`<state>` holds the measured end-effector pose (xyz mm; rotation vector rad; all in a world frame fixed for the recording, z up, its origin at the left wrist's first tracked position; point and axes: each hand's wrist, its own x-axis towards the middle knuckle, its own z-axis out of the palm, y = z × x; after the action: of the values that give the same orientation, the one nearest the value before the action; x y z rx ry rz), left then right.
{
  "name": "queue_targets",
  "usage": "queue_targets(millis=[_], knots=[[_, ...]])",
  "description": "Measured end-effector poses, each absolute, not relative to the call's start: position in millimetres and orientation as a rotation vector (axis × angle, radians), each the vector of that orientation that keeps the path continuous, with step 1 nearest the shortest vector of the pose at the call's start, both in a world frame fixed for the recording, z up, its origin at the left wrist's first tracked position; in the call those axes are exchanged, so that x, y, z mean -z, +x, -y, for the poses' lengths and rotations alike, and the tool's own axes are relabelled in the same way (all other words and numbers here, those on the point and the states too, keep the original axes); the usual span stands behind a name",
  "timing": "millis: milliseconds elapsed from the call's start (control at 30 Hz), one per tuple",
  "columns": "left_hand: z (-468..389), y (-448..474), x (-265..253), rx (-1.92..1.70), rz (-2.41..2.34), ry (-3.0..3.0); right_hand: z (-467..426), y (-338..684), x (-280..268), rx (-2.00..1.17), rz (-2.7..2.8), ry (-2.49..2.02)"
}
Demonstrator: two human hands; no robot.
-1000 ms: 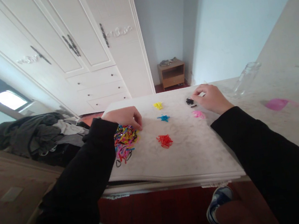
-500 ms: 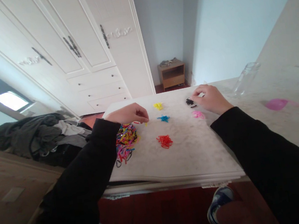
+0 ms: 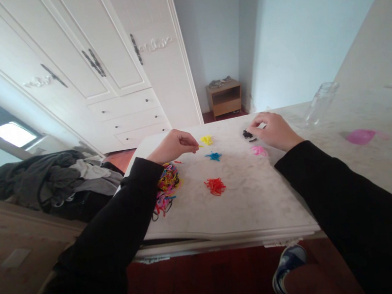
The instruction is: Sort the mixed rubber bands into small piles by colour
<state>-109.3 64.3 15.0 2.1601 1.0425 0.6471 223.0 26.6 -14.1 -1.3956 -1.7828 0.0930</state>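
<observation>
My left hand (image 3: 177, 144) pinches a small yellow rubber band (image 3: 201, 146) just left of the yellow rubber band pile (image 3: 207, 140). My right hand (image 3: 273, 130) has its thumb and finger pressed together at the black rubber band pile (image 3: 247, 134); whether a band is between them is too small to tell. A single black band (image 3: 253, 140) lies just below that pile. Nearer me are the blue pile (image 3: 213, 156), the pink pile (image 3: 258, 151) and the red pile (image 3: 215, 187). Partly behind my left forearm spreads a mixed-colour heap of rubber bands (image 3: 167, 180).
A clear glass jar (image 3: 322, 102) and a pink balloon-like piece (image 3: 361, 136) are on the right of the white table (image 3: 256, 206). Clothes (image 3: 57, 182) are heaped at the left. Beyond the table stand a white wardrobe (image 3: 119, 55) and a small wooden nightstand (image 3: 225, 97).
My left hand has moved right and away from me, from beside the mixed heap to the yellow pile, carrying the yellow rubber band. My right hand stays at the black pile.
</observation>
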Motion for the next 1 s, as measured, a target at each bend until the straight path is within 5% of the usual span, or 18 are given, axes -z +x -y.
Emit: queue_targets(millis=[267,1000], knots=[[-77,-102,8,-0.916,-1.199,2.003,-27,221,14,-0.1,1.788,-1.384],[-81,-97,17,-0.865,-1.125,2.034,-25,220,12,-0.131,1.808,-1.389]])
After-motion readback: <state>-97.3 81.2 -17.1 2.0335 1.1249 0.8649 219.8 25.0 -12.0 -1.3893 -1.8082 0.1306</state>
